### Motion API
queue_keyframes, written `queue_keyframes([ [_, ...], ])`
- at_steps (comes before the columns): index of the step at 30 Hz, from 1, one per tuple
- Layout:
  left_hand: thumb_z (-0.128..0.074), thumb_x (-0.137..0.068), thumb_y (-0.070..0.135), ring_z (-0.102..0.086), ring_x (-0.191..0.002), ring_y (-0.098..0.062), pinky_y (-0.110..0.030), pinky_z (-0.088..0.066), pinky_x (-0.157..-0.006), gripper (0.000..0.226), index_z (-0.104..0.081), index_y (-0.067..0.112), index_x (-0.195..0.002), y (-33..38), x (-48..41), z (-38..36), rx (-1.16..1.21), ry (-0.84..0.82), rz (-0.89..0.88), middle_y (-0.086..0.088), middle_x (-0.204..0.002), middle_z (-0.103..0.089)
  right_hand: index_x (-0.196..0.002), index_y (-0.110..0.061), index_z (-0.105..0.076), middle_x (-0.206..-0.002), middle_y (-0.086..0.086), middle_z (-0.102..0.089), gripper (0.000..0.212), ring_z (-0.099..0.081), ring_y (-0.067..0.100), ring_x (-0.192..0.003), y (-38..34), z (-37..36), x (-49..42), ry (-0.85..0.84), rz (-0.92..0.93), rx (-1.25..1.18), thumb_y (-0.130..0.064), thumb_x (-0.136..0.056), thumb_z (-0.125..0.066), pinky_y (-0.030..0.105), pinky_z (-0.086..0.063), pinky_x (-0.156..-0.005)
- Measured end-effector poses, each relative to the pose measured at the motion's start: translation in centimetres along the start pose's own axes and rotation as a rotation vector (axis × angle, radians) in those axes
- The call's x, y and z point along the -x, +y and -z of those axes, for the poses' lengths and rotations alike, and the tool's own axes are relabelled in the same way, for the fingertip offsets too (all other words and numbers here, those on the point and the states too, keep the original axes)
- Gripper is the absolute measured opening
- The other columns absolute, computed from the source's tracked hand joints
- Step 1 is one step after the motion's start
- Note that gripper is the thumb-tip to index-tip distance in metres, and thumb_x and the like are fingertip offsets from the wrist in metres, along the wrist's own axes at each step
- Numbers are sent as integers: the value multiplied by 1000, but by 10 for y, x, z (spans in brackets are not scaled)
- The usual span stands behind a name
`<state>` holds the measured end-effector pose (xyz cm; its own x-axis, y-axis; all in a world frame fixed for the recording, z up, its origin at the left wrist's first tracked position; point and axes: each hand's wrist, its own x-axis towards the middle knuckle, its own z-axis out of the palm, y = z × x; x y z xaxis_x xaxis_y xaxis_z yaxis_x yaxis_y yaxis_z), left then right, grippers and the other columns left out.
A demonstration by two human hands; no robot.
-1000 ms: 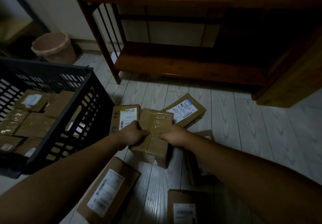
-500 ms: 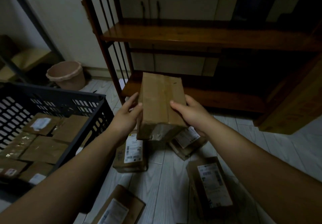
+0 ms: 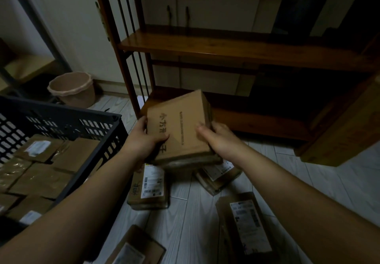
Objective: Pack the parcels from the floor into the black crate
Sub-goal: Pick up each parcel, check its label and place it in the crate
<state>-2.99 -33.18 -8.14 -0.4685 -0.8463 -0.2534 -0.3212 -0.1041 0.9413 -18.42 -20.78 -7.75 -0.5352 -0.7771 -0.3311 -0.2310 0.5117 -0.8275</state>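
I hold a brown cardboard parcel (image 3: 181, 126) with dark printed characters in the air above the floor, tilted, its printed face toward me. My left hand (image 3: 147, 136) grips its left edge, thumb over the face. My right hand (image 3: 216, 137) holds its right side, fingers curled around the edge and slightly blurred. The black slotted crate (image 3: 102, 138) stands at the left and holds several brown parcels (image 3: 39, 173). More parcels lie on the floor: one with a white label (image 3: 151, 185) under my hands, one to its right (image 3: 218, 173), one at the lower right (image 3: 246, 224), one at the bottom (image 3: 131, 249).
A dark wooden shelf unit (image 3: 226, 48) stands right behind the parcel, with a wooden piece (image 3: 339, 132) at the right. A pinkish bin (image 3: 72, 89) sits by the wall at the back left. The floor is pale planks (image 3: 185, 222).
The parcel came off the floor into the air and has been turned, so its printed face now shows. Both hands shifted from flat on its sides to gripping its edges.
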Motion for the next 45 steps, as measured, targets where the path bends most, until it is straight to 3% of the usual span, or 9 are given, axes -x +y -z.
queue_keyframes([
  [4, -65, -83, 4, -57, -88, -7, -25, -52, -64, 83, -19, 31, -147, 14, 6, 4, 29, 1, -141, 17, -125, -42, -140, -37, -38, -135, -8, -49, 77, -50, 16, -120, 7, -2, -3, 59, 83, -141, -54, -72, -68, 33, -45, -94],
  [7, -63, -86, 16, -64, -100, -14, -30, -52, -81, 58, -40, 33, -137, 21, 18, 17, 13, -71, -142, 7, -120, -60, -134, -37, -45, -106, -23, -57, 47, -54, -3, -100, -1, 4, 6, 86, 135, -311, -30, -90, -61, 15, -41, -74],
  [11, -62, -88, 15, -61, -110, -8, -26, -49, -90, 70, -28, 43, -142, 54, 67, 36, 33, -184, -76, 12, -120, -61, -138, -34, -40, -111, -22, -57, 47, -53, -13, -95, -35, 4, 46, 103, 91, -399, -20, -95, -53, 6, -41, -75],
  [15, -53, -92, 9, -63, -91, 12, -4, -48, -67, 57, -33, 36, -138, 130, 106, 64, 71, -110, -25, 16, -111, -61, -148, -38, -24, -142, -10, -45, 63, -45, 10, -126, -112, 24, 94, 99, 21, -392, -38, -92, -53, 34, -38, -106],
  [19, -53, -92, 10, -64, -99, -1, -27, -50, -89, 49, -45, 48, -122, 229, 139, 103, 81, -81, -4, 16, -107, -68, -149, -40, -15, -138, -19, -37, 60, -38, 2, -124, -216, 65, 146, 98, 81, -353, -28, -99, -45, 25, -34, -98],
  [23, -53, -91, 9, -59, -111, -7, -37, -45, -101, 56, -37, 32, -140, 339, 202, 149, 80, -76, -3, 10, -120, -62, -150, -39, -8, -130, -20, -32, 60, -33, -2, -119, -327, 103, 221, 127, 80, -337, -27, -101, -40, 21, -30, -96],
  [28, -58, -91, 13, -59, -114, -14, -46, -45, -101, 51, -42, 33, -135, 419, 287, 197, 55, -93, -22, 4, -123, -62, -150, -36, -12, -131, -15, -38, 58, -38, 2, -119, -407, 118, 316, 159, 93, -332, -22, -101, -40, 22, -32, -95],
  [34, -55, -91, 8, -63, -106, -10, -33, -52, -91, 48, -45, 30, -133, 461, 380, 237, 25, -7, -100, 4, -116, -65, -138, -53, -16, -132, -20, -44, 55, -43, 1, -120, -448, 118, 403, 44, 179, -348, -24, -100, -43, 19, -34, -94],
  [45, -48, -95, 10, -66, -99, -20, -39, -56, -79, 41, -47, 37, -126, 503, 454, 334, 153, 114, -186, -1, -113, -64, -143, -53, 11, -152, -14, -25, 99, -31, 8, -132, -528, 92, 478, -69, 313, -228, -32, -86, -67, 39, -32, -111],
])
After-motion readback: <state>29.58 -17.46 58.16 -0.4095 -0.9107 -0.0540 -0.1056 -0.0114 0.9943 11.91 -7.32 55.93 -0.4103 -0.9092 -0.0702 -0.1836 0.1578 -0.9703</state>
